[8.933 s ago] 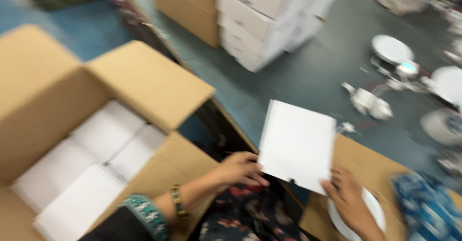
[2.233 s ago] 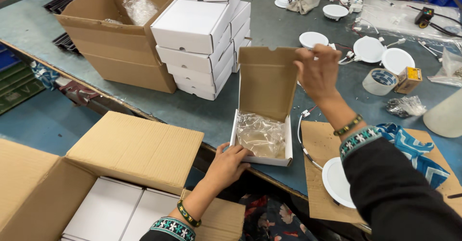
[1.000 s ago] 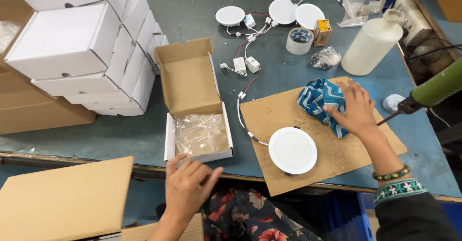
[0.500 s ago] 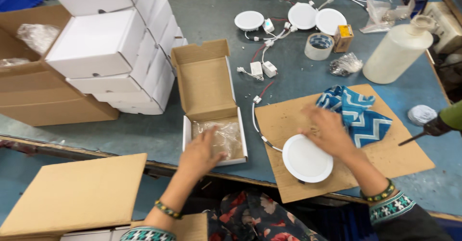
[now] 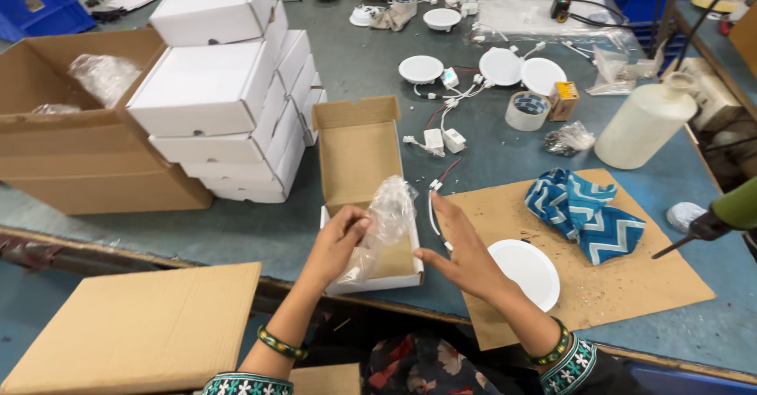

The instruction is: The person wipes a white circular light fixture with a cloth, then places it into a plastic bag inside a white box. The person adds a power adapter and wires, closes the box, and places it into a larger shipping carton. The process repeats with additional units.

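An open small cardboard box (image 5: pixel 359 154) with a white outside lies on the grey-blue table near the front edge, its lid flap standing back. My left hand (image 5: pixel 341 237) pinches a clear plastic bag (image 5: pixel 386 214) and lifts it out of the box. My right hand (image 5: pixel 464 247) is held flat and open just right of the box, fingers spread, touching nothing. Beside it a round white light panel (image 5: pixel 527 272) rests on a brown cardboard sheet (image 5: pixel 631 285), its thin wire (image 5: pixel 432 206) running toward the box.
A blue-and-white zigzag cloth (image 5: pixel 585 214) lies on the sheet. Stacked white boxes (image 5: pixel 229 103) and a large brown carton (image 5: pixel 87 143) stand at left. More round panels (image 5: pixel 501 65), a tape roll (image 5: pixel 527 111), a white bottle (image 5: pixel 645 124) sit behind. A green tool (image 5: pixel 714 217) pokes in from the right.
My left hand has taken hold of the plastic bag in the box and raised it. My right hand has come off the round panel and moved left toward the box.
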